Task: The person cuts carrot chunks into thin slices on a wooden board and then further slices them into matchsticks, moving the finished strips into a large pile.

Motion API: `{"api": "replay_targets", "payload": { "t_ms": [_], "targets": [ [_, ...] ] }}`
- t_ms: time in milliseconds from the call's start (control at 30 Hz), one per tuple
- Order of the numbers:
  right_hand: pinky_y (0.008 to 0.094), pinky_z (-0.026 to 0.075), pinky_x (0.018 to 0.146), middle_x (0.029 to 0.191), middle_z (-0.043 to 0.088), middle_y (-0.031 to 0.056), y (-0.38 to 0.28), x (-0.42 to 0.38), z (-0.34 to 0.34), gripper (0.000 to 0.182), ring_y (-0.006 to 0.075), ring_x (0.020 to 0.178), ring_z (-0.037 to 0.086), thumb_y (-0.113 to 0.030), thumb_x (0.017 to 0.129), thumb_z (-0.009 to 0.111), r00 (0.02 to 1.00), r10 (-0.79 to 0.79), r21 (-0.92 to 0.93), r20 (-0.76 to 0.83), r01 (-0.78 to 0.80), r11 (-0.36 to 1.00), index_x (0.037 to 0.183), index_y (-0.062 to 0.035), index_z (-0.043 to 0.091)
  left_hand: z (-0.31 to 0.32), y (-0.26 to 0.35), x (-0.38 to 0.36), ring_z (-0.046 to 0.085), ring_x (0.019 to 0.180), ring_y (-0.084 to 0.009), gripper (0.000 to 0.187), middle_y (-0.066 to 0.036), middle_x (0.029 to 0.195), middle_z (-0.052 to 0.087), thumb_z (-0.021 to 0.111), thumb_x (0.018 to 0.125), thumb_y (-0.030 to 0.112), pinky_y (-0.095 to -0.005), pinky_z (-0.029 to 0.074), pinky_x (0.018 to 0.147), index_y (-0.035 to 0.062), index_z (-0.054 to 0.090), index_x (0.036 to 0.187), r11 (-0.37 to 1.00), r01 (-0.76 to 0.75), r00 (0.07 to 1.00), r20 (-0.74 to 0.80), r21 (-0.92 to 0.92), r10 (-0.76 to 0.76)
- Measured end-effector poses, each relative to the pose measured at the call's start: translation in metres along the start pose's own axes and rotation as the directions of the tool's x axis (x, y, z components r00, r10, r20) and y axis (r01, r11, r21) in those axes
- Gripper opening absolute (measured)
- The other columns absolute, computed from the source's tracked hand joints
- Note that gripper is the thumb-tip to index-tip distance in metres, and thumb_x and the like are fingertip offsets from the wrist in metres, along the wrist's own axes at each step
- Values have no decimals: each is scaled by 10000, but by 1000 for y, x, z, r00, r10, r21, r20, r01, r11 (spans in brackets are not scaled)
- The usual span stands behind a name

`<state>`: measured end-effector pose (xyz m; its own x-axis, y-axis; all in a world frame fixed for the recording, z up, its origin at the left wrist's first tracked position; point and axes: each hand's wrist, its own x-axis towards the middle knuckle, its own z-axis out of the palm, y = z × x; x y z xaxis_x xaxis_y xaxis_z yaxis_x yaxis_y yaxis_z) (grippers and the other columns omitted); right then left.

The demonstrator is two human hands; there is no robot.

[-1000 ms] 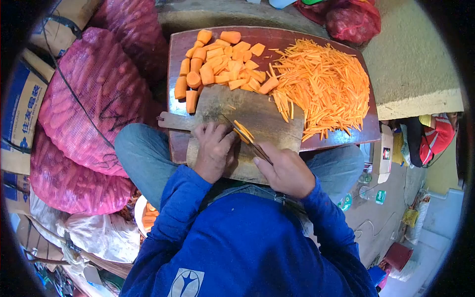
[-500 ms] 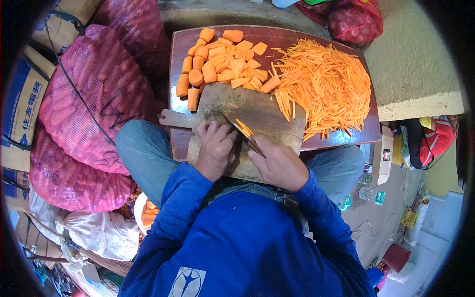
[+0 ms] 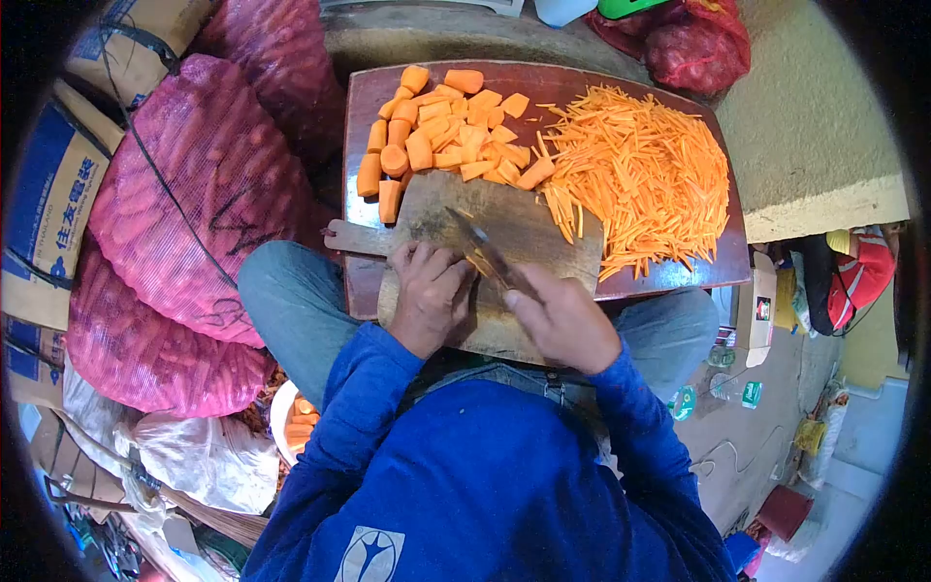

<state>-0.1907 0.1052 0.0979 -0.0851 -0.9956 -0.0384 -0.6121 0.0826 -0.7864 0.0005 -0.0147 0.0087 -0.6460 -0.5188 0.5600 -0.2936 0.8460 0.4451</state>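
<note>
My right hand (image 3: 567, 320) is closed round the handle of a knife (image 3: 482, 244), whose blade slants up and left over a worn wooden cutting board (image 3: 553, 225). Slightly blurred, the blade shows bits of orange along its edge. On the board just left of it rests my left hand (image 3: 429, 299), its fingers curled down; whatever lies beneath them is hidden. Beyond the board, on a dark red table (image 3: 543, 85), sit several chunks of peeled carrot (image 3: 451, 126). To their right spreads a large heap of carrot strips (image 3: 645, 175), some lying on the board's far right corner.
Pink mesh sacks of carrots (image 3: 189, 194) lean at my left beside strapped cardboard boxes (image 3: 73, 194). By my left thigh stands a white bucket (image 3: 281, 417) with carrots in it. A red mesh bag (image 3: 696, 48) lies behind the table. Plastic bottles (image 3: 729, 388) are on the floor at right.
My right hand and the knife have moved a little right, away from my left fingers. The carrot strips beside the blade are now mostly hidden by it. The whole view has shifted slightly.
</note>
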Motion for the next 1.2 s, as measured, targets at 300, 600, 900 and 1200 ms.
{"api": "replay_targets", "payload": {
  "t_ms": [300,600,900,1200],
  "targets": [
    [479,543,710,831,667,274,7,-36,-19,252,473,786,698,-195,1050,660,993,90,162,83,-102,982,1192,12,637,-36,1,4,638,1177,-340,432,-125,1227,710,884,776,133,-453,435,1010,60,772,1187,972,220,974,70,-80,-214],
    [497,567,790,978,697,338,56,-34,-29,331,477,921,730,-226,1037,667,994,81,-11,-71,-82,997,1249,28,655,-37,-1,-7,611,1138,-381,557,-154,1223,665,901,743,146,-481,483,991,36,721,1259,979,170,970,195,-112,-146],
    [470,576,794,970,721,301,43,-45,-42,355,464,904,737,-204,1017,696,984,98,38,-147,-93,995,1278,34,664,-9,12,4,644,1059,-379,541,-168,1152,676,927,752,103,-442,530,929,-5,724,1242,976,168,980,132,-140,-150],
    [549,557,714,874,704,284,24,-56,-16,292,511,835,701,-245,1024,675,991,112,120,-73,-103,987,1217,-26,659,-2,20,14,608,1068,-353,596,-146,1153,662,937,761,184,-453,468,948,24,711,1289,986,166,984,68,-14,-165]
  ]
}}
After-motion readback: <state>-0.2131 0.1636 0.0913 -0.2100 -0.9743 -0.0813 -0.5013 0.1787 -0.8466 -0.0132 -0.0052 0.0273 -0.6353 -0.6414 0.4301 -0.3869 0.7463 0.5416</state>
